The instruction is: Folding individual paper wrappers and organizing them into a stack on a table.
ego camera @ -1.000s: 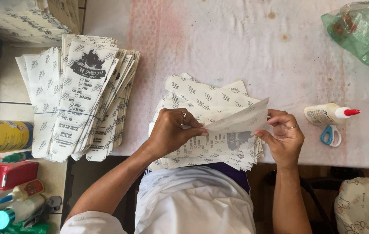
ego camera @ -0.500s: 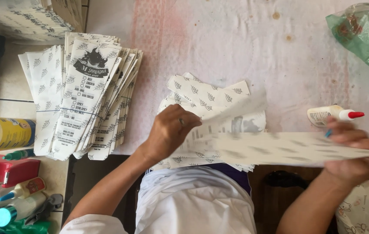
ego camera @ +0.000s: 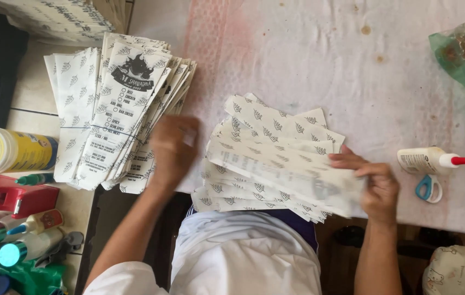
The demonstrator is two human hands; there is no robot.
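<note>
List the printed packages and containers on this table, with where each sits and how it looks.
Bundled paper sleeves: left, fanned stack, white with grey leaf print and black emblem.
Loose paper sleeves: centre, under the right hand; the left hand is blurred between the stacks.
Glue bottle: right, lying down, white, red tip.
Yellow canister: far left, on its side, white lid.

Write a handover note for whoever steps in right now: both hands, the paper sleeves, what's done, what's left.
Left hand: blurred, empty, between the two piles.
Right hand: holds one long white printed paper sleeve across the loose fanned pile of leaf-patterned sleeves.
Done: stacked pile of printed sleeves at left.
Left: the fanned pile.
Nearby: white glue bottle with red cap, blue-handled scissors.
</note>
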